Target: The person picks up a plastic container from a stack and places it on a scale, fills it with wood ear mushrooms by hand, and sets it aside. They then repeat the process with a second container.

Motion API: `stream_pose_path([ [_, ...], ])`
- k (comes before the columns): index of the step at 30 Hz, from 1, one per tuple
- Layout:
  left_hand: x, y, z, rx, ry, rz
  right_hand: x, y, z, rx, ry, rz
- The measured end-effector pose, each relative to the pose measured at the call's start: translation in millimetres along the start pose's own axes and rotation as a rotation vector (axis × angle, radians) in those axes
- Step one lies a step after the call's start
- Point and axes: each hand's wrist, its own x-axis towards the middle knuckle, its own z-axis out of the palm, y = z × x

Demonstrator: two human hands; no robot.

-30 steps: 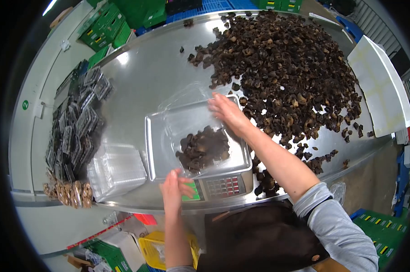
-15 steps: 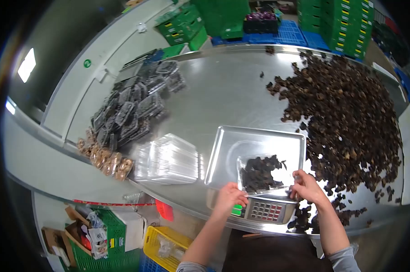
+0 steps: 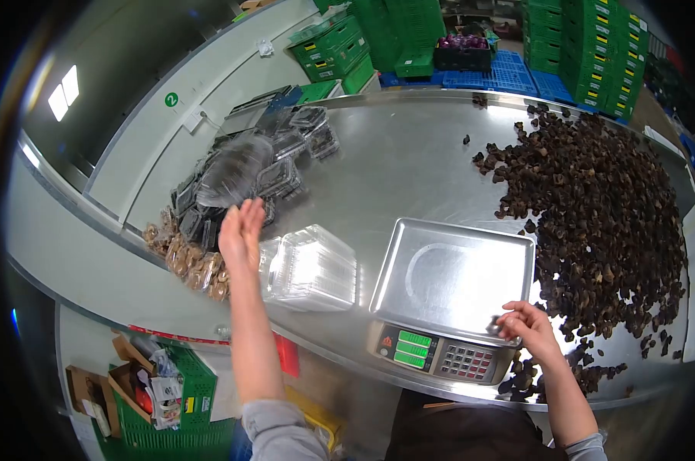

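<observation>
Fingers spread, our left hand (image 3: 240, 227) sits just below a blurred clear clamshell (image 3: 232, 169), left of centre. Our right hand (image 3: 526, 326) curls narrow at the lower-right corner of the scale tray (image 3: 455, 269), beside the dried mushroom pile (image 3: 601, 207).

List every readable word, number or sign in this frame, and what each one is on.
"2": white on the round green sign on the wall.
Scale display: lit green digits, too blurred to read.
Keypad: key marks unreadable.
Green crates: any labels are too small to read.
</observation>
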Motion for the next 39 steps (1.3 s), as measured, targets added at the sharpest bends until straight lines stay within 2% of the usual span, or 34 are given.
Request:
stream_pose_path([
  [1,11,11,11,-0.066,0.174,-0.095,-3,6,5,0.059,-0.033,-0.002],
  [2,8,9,9,-0.068,0.175,-0.092,-7,14,10,0.109,-0.077,-0.001],
  [4,4,-8,1,0.609,0.070,-0.090,-17,19,23,0.119,-0.136,0.101],
  [6,-2,-52,-48,1.202,-0.172,-0.072,-25,28,30,0.096,-0.190,0.143],
  [8,-61,-71,-26,1.705,-0.221,-0.007,-35,30,33,0.059,-0.168,0.187],
  [10,-91,-77,-16,1.799,-0.368,-0.038,-41,32,28,0.042,-0.149,0.193],
  [14,-102,-78,-7,1.850,-0.374,0.089,-46,33,28,0.025,-0.123,0.181],
  [16,-90,-83,-16,1.744,-0.354,-0.032,-45,39,32,0.046,-0.129,0.189],
  [17,-85,-83,-25,1.748,-0.363,-0.033,-45,42,34,0.040,-0.151,0.174],
  [22,-62,-68,-52,1.327,-0.259,-0.253,-56,64,51,0.137,-0.245,0.090],
  [23,-44,-72,-70,1.389,-0.327,-0.309,-58,70,52,-0.024,-0.281,0.054],
  [24,-33,-77,-87,1.157,-0.274,-0.484,-63,70,57,-0.044,-0.269,0.039],
  [25,-31,-72,-85,1.097,-0.255,-0.570,-67,60,57,-0.074,-0.283,0.057],
  [26,-22,-90,-95,0.986,-0.073,-0.551,-70,61,57,-0.115,-0.271,0.034],
  [28,-12,-89,-112,0.933,-0.037,-0.424,-72,60,54,-0.089,-0.212,0.034],
  [30,-47,-83,-87,1.222,0.065,0.106,-72,66,52,-0.065,-0.249,0.045],
  [32,-117,-73,-20,1.162,0.068,0.467,-75,69,42,-0.049,-0.205,0.026],
  [34,-162,-88,12,1.077,-0.144,0.485,-80,69,33,-0.010,-0.097,-0.007],
  [36,-214,-101,51,1.156,-0.599,0.584,-85,65,16,-0.107,-0.007,-0.054],
  [38,-250,-121,86,1.176,-0.926,0.509,-83,78,-6,-0.155,0.108,-0.122],
  [39,-257,-127,96,1.175,-0.927,0.506,-84,79,-19,-0.240,0.184,-0.146],
])
